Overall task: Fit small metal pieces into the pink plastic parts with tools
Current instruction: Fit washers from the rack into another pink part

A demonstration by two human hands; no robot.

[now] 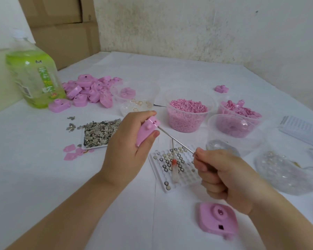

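So, a pink plastic part is gripped in the left hand and held up above the desk. The fingers are curled round it and the thumb is pressed on its lower side. A thin metal rod is pinched in the right hand, fingers closed tight on its near end. Its far tip is set right against the top edge of the pink plastic part. Whether anything is carried on that tip can't be made out, it's just too small.

Under the rod, a white tray full of little sockets is laid flat on the desk, and small round metal pieces are seated in a bunch of them. A second tool with a red band is rested across that tray. Off to the left, a flat dish is heaped with grey metal scraps, with a few spilled just beside it.

Further back, a pile of pink parts is dumped next to a green bottle. Clear tubs are grouped on the right, and one tub is filled with pink granules. One loose pink shell is left flat on the desk near the right wrist.
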